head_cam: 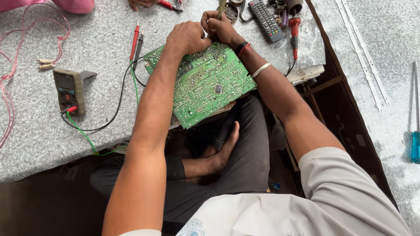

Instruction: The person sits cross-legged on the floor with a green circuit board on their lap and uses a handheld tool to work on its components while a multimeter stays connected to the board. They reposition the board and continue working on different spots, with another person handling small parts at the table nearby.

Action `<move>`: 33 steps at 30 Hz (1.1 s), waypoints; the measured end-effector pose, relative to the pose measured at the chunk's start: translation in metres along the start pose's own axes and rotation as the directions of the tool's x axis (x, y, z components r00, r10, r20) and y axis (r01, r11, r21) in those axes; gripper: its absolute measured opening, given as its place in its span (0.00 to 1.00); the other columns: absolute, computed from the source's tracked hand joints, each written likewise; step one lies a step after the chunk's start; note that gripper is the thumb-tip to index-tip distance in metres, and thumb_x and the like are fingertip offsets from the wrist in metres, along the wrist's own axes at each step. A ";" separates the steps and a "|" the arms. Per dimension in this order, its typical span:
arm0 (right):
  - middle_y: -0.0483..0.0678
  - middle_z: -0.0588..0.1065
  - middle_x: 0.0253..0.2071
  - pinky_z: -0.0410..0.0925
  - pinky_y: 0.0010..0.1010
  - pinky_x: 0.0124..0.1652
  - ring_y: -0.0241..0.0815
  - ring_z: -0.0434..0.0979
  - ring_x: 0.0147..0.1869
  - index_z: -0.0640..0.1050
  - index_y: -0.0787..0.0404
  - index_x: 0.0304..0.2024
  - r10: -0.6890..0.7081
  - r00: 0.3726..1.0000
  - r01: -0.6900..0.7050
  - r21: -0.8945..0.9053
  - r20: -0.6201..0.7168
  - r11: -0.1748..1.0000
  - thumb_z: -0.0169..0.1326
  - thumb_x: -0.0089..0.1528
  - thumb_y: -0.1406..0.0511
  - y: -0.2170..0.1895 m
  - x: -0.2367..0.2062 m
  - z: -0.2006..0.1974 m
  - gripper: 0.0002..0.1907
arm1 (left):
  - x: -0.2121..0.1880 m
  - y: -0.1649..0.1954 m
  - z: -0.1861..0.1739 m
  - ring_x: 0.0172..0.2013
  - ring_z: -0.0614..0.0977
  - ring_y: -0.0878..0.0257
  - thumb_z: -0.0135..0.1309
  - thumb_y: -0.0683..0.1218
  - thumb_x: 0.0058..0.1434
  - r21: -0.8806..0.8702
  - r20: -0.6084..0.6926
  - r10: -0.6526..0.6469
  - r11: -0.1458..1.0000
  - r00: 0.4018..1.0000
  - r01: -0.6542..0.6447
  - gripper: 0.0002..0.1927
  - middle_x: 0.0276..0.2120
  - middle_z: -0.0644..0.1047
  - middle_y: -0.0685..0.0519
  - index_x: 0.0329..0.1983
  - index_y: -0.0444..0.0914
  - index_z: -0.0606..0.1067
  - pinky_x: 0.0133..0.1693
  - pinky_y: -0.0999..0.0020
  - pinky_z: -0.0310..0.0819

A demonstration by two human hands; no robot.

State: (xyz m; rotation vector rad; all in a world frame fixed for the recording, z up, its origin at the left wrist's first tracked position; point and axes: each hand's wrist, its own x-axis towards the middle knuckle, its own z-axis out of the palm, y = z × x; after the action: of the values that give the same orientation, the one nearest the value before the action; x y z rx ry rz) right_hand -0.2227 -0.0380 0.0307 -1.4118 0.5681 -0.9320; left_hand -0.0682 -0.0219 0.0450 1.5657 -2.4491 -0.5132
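Board position: the green circuit board (pixel 205 83) lay solder side up at the near edge of the bench (pixel 39 131), tilted, one corner hanging off over my lap. Its long axis ran from the far left corner down toward me on the right.

Left hand (pixel 187 38) sat as a closed fist on the board's far edge, pressing down. I couldn't tell whether anything was inside that grip.

Right hand (pixel 218 27) was just beside it, touching or nearly so, grip closed around a thin rod-like tool (pixel 222 8), probably a soldering iron. The tip was hidden behind the fingers.

Key relation: both hands met at the board's far edge, so the work spot lay right under the grips, and most of the board stretched back toward me between my forearms. Neither hand was clearly nearer.

Off to the left and well apart: multimeter (pixel 68 89) with red and black probes (pixel 136 41) lying near the board's left corner. Remote control (pixel 266 19) was just right of the right hand. A screwdriver (pixel 415 131) lay far right.
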 end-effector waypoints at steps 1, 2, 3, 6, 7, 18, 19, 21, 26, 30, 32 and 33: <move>0.38 0.63 0.22 0.52 0.22 0.23 0.27 0.56 0.22 0.72 0.64 0.33 -0.022 1.000 0.022 -0.018 0.004 1.000 0.45 0.62 0.70 -0.001 0.000 0.002 0.05 | -0.001 0.001 -0.001 0.34 0.85 0.49 0.60 0.54 0.53 -0.006 0.002 -0.015 1.000 1.000 0.015 0.13 0.30 0.83 0.45 0.31 0.41 0.84 0.42 0.52 0.78; 0.37 0.64 0.22 0.53 0.21 0.24 0.27 0.57 0.22 0.73 0.64 0.33 -0.024 1.000 0.024 -0.018 0.004 1.000 0.45 0.62 0.70 -0.001 -0.001 0.003 0.05 | -0.002 0.001 0.000 0.34 0.85 0.48 0.60 0.55 0.53 -0.013 -0.010 -0.025 1.000 1.000 0.025 0.14 0.30 0.83 0.45 0.31 0.41 0.84 0.42 0.51 0.78; 0.37 0.64 0.22 0.53 0.21 0.24 0.26 0.57 0.23 0.73 0.64 0.33 -0.027 1.000 0.027 -0.018 0.004 0.999 0.45 0.62 0.70 -0.002 -0.001 0.004 0.05 | -0.003 0.001 0.001 0.35 0.85 0.48 0.60 0.55 0.54 -0.018 -0.023 -0.036 0.999 0.999 0.036 0.14 0.30 0.83 0.44 0.31 0.41 0.84 0.41 0.51 0.78; 0.37 0.65 0.24 0.53 0.20 0.25 0.26 0.58 0.24 0.73 0.64 0.32 -0.048 0.999 0.048 -0.031 -0.010 0.998 0.46 0.61 0.71 -0.004 -0.001 0.005 0.04 | -0.004 -0.001 0.003 0.35 0.84 0.46 0.62 0.56 0.54 -0.011 -0.062 -0.020 1.000 0.998 0.019 0.15 0.32 0.82 0.44 0.31 0.40 0.85 0.41 0.50 0.78; 0.37 0.66 0.24 0.53 0.20 0.25 0.26 0.58 0.24 0.73 0.64 0.32 -0.059 0.998 0.058 -0.042 -0.018 0.997 0.46 0.61 0.71 -0.005 -0.001 0.005 0.04 | -0.003 -0.001 0.004 0.36 0.84 0.46 0.62 0.56 0.55 -0.004 -0.077 -0.003 1.000 0.997 0.002 0.15 0.32 0.82 0.43 0.31 0.40 0.85 0.41 0.50 0.78; 0.37 0.66 0.23 0.53 0.20 0.24 0.25 0.59 0.24 0.73 0.63 0.31 0.003 1.000 0.000 -0.119 0.025 0.993 0.46 0.58 0.71 -0.004 0.002 0.001 0.05 | 0.003 -0.004 0.003 0.36 0.84 0.47 0.60 0.56 0.55 0.008 0.026 -0.025 1.000 0.999 0.025 0.16 0.33 0.83 0.43 0.35 0.40 0.84 0.44 0.52 0.78; 0.37 0.66 0.23 0.54 0.20 0.24 0.25 0.59 0.24 0.73 0.63 0.31 0.015 0.999 -0.011 -0.111 0.034 0.994 0.46 0.59 0.70 -0.002 0.004 -0.002 0.05 | 0.005 -0.005 0.003 0.36 0.84 0.47 0.60 0.56 0.56 0.010 0.026 -0.004 1.000 1.000 0.004 0.16 0.33 0.82 0.43 0.35 0.40 0.84 0.44 0.52 0.78; 0.37 0.67 0.25 0.54 0.20 0.26 0.25 0.60 0.26 0.73 0.63 0.33 -0.020 0.999 0.026 -0.139 0.048 0.990 0.46 0.60 0.70 0.001 0.008 -0.006 0.05 | 0.008 -0.008 0.002 0.37 0.84 0.47 0.59 0.56 0.56 -0.017 0.031 -0.017 1.000 0.999 0.017 0.16 0.33 0.83 0.43 0.36 0.40 0.84 0.45 0.51 0.78; 0.37 0.68 0.25 0.53 0.20 0.26 0.24 0.59 0.25 0.74 0.63 0.34 0.021 0.999 -0.017 -0.105 0.036 0.994 0.45 0.61 0.70 0.012 0.011 -0.013 0.06 | 0.012 -0.016 0.009 0.38 0.84 0.45 0.59 0.56 0.55 -0.062 -0.010 0.008 0.998 1.000 -0.008 0.16 0.34 0.82 0.43 0.37 0.42 0.84 0.45 0.50 0.77; 0.35 0.66 0.24 0.53 0.20 0.25 0.24 0.59 0.25 0.74 0.63 0.36 0.087 0.996 -0.087 -0.054 -0.001 0.995 0.46 0.61 0.70 0.020 0.013 -0.017 0.05 | 0.013 -0.026 0.014 0.38 0.84 0.44 0.58 0.58 0.59 -0.035 -0.024 0.038 0.999 0.999 -0.039 0.19 0.34 0.82 0.41 0.35 0.38 0.83 0.46 0.50 0.77; 0.35 0.66 0.25 0.53 0.20 0.26 0.24 0.59 0.26 0.74 0.63 0.36 0.103 0.995 -0.103 -0.046 0.004 0.994 0.46 0.61 0.70 0.023 0.014 -0.021 0.05 | 0.013 -0.029 0.018 0.37 0.84 0.44 0.56 0.59 0.60 -0.037 -0.049 0.055 0.998 0.997 -0.057 0.20 0.33 0.82 0.40 0.34 0.37 0.82 0.46 0.50 0.77; 0.36 0.66 0.25 0.53 0.20 0.26 0.24 0.59 0.26 0.74 0.63 0.36 0.099 0.995 -0.098 -0.044 0.019 0.994 0.46 0.61 0.70 0.025 0.015 -0.023 0.05 | 0.012 -0.031 0.020 0.37 0.84 0.43 0.56 0.58 0.61 -0.039 -0.084 0.074 0.996 0.994 -0.078 0.20 0.33 0.82 0.39 0.34 0.37 0.83 0.45 0.49 0.77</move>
State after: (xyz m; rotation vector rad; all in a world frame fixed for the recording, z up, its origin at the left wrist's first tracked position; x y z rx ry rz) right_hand -0.2280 -0.0651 0.0064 -1.4175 0.6398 -0.8301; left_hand -0.0545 -0.0407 0.0143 1.4414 -2.4094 -0.4741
